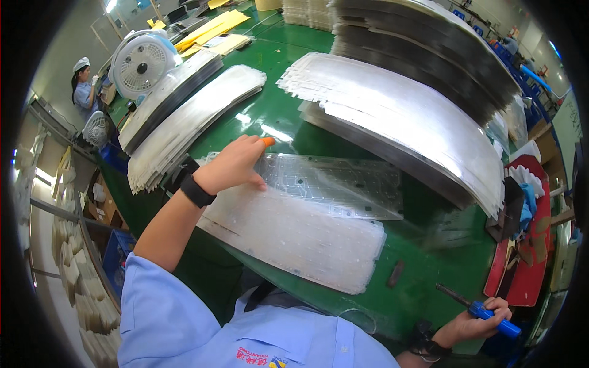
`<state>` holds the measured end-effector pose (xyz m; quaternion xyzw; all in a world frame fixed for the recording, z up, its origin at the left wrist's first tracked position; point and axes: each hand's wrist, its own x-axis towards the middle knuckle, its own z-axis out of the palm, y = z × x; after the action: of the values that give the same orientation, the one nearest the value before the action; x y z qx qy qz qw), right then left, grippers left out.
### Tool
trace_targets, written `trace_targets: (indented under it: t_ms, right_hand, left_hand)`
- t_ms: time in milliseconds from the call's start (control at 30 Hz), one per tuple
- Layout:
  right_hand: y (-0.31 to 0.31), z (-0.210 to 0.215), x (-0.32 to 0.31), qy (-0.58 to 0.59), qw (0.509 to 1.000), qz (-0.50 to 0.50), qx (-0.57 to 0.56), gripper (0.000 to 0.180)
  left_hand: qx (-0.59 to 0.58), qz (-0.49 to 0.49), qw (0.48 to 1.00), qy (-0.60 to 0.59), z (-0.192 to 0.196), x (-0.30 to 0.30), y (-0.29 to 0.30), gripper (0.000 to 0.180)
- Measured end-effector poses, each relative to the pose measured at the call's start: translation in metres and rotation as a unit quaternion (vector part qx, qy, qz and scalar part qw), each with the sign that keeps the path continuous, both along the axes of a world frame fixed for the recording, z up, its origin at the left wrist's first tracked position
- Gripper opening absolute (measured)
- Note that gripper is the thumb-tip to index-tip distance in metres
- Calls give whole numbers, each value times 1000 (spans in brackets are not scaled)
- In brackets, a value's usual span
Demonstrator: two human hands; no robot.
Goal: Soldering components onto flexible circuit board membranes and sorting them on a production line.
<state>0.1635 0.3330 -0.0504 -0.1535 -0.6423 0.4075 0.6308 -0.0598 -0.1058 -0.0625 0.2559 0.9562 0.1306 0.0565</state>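
My left hand (239, 164), an orange cover on one fingertip, rests at the left end of a clear sheet (334, 184) printed with a circuit-like pattern. Its thumb and forefinger are spread apart; the other fingers are partly hidden. Nearer to me, and partly under the clear sheet, is a stack of whitish translucent sheets (294, 239). At the lower right my right hand (475, 322) is closed round the blue handle of a tool with a thin dark shaft (491, 311). The shaft points left, toward the sheets, and is apart from them.
Tall stacks of sheets (405, 116) stand at the back right, and more sheets (196, 122) at the left. A small dark block (396, 274) lies on the green table (429, 264). Beyond are a white fan (142, 67), a red tray (534, 270) and a person (83, 92).
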Motion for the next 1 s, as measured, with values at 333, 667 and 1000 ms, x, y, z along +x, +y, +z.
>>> trace_targets:
  t_ms: [333,667,1000]
  right_hand:
    - [-4,5,2,31,997,-11,-63,31]
    - [-3,7,10,28,999,-10,-14,30]
    - [9,7,19,59,998,-27,2,25]
  left_hand:
    - [16,3,998,-62,5,0,7,62]
    - [143,-166,934,281,46,-5,14,17]
    - [166,-223,931,235,137,65,28,16]
